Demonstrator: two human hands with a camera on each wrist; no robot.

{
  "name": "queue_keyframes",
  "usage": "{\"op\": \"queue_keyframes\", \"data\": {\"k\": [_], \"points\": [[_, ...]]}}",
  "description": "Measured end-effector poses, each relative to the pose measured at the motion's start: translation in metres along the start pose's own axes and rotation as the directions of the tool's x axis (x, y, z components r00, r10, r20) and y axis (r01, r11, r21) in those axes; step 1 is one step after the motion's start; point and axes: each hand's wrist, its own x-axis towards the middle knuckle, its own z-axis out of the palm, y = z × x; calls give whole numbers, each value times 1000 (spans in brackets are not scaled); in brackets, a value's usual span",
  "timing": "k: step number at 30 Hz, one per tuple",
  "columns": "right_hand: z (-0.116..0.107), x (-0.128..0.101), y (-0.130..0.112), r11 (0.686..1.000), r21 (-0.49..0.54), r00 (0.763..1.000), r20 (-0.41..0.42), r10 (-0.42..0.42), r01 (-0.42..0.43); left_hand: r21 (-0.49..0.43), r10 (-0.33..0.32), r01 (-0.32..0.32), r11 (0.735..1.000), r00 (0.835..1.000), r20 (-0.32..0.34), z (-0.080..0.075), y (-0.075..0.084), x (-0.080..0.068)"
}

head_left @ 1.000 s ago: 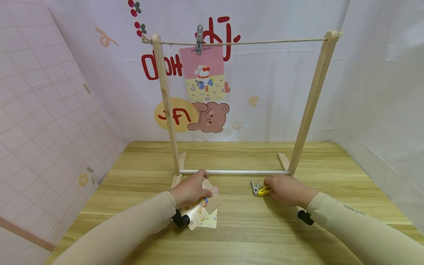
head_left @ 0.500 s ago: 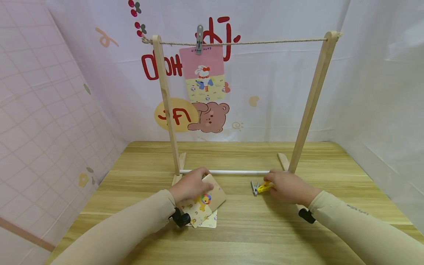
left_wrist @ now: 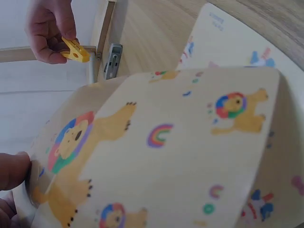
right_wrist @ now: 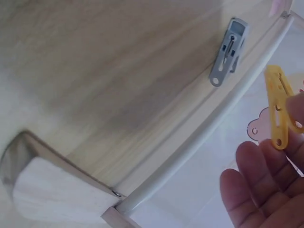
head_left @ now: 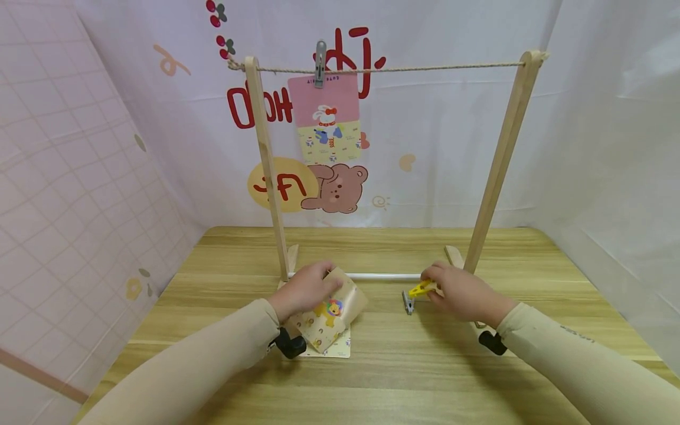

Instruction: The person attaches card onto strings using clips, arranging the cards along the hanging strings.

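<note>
Left hand [head_left: 303, 290] grips the lion card [head_left: 329, 316], lower centre of the head view, lifting it off the stack. Right hand [head_left: 462, 293] pinches the yellow peg [head_left: 419, 289]; grey peg [head_left: 408, 303] lies beside it on the table [head_left: 425, 378]. Recommendation: keep the card unbent (it bows now) and hold the peg by its tail.

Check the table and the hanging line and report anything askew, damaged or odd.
Nothing looks damaged. The lion card bows in the left hand, lifted off a flat card. One grey clip lies loose beside the yellow clip the right hand pinches.
</note>
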Motion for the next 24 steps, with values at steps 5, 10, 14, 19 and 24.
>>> {"op": "queue_keyframes", "data": {"k": [5, 10, 14, 19, 24], "points": [[-6, 2, -2, 999, 52, 998, -60, -1, 4, -13, 13, -14, 1000, 999, -38, -4, 7, 2], [-11, 3, -4, 998, 63, 994, -108, -9, 16, -63, 21, -25, 998, 998, -65, -7, 13, 2], [-16, 5, -6, 999, 53, 990, -141, -1, 8, -94, 31, -39, 995, 996, -85, -10, 16, 2], [-21, 8, -7, 999, 41, 985, -173, 7, 0, -125, 48, -61, 990, 993, -110, -12, 18, 5], [-24, 10, -9, 999, 41, 983, -186, 10, -2, -160, 61, -81, 984, 991, -122, -14, 19, 8]]}}
